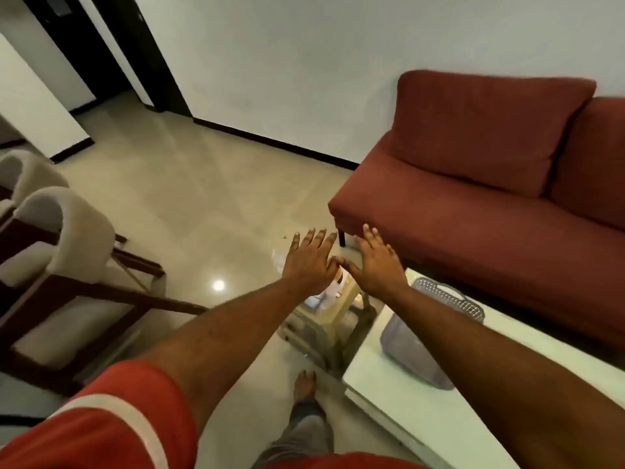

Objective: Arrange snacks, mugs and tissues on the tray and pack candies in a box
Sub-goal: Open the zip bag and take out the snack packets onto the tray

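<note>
Tray point(439, 309), grey and perforated, lies on the white desk point(422, 418) at right. Left hand point(309, 262) and right hand point(378, 262) hover side by side, thumbs touching, fingers point(316, 236) spread, empty, above a beige stool point(338, 316).

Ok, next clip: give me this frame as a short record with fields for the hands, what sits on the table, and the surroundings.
left hand: open, fingers spread, palm down, holding nothing
right hand: open, fingers spread, holding nothing
hands relation: side by side, thumbs almost meeting, held out over a small beige stool
stool contents: pale items, too hidden to name
table: white, at the lower right
on table: grey perforated tray
sofa: red, behind the table
chairs: cream padded, wooden frames, at the left
task progress: nothing visibly arranged yet
</note>
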